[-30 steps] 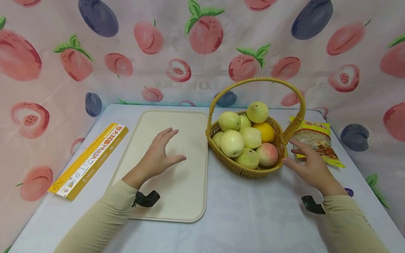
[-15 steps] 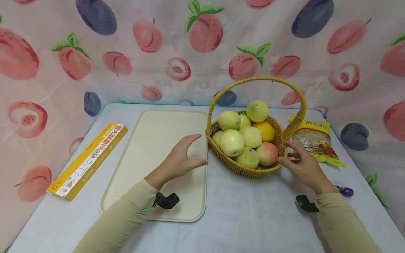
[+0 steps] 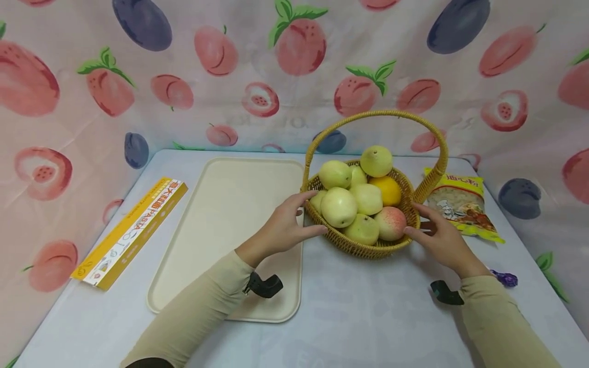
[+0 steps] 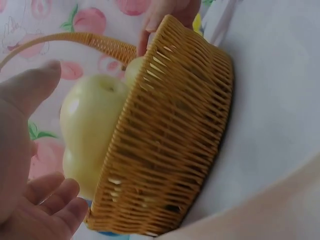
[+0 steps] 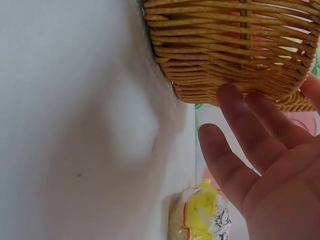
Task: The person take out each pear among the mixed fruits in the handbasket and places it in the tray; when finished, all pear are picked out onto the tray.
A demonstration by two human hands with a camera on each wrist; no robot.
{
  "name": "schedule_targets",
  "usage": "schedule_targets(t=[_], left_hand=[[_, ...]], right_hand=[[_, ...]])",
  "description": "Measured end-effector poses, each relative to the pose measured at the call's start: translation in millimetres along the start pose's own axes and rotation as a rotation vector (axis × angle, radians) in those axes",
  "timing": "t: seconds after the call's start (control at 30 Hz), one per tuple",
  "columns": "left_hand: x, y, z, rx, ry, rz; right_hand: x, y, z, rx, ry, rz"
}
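The basket [image 3: 356, 249] of fruit [image 3: 339, 207] stands right of the tray [image 3: 221, 225] on the surface [image 3: 354, 312]. Both hands are released: the left [image 3: 281, 228] spreads at its left rim, the right [image 3: 445, 244] at its right side; firm contact cannot be told.

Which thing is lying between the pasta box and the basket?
In the head view, the tray lies between them, with the left grip partly over it.

Soft light is covering the tabletop [image 3: 368, 306]. Blurry-edged shadows are spreading beside the basket [image 5: 230, 50] in the right wrist view.
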State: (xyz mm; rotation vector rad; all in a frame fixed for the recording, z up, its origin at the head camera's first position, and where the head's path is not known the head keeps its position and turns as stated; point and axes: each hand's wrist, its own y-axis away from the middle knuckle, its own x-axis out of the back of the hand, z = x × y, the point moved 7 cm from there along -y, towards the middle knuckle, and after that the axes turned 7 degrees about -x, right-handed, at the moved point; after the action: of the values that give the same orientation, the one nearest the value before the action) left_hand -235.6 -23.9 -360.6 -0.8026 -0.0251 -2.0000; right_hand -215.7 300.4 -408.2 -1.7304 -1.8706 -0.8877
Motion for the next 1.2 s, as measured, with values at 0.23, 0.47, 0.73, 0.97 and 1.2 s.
schedule_targets(t=[0.23,0.47,0.73,0.97,1.2], left_hand=[[-6.7,-13.0,4.0,0.046,-0.015,-0.026],[-9.6,-23.9,4.1,0.099,-0.015,-0.05],[-15.8,-41.1,1.3,0.161,-0.015,-0.057],[-21.3,-48.6,-3.6,0.179,-0.02,-0.048],[-23.2,-51.8,1.2,0.098,-0.015,-0.031]], right_hand=[[0,-1,2,-0.009,-0.016,-0.005],[-2,-3,3,-0.008,-0.031,-0.006],[-3,-3,2,-0.02,-0.039,-0.006],[-4,-3,1,-0.016,-0.052,-0.014],[-3,-2,1,-0.024,-0.042,-0.009]])
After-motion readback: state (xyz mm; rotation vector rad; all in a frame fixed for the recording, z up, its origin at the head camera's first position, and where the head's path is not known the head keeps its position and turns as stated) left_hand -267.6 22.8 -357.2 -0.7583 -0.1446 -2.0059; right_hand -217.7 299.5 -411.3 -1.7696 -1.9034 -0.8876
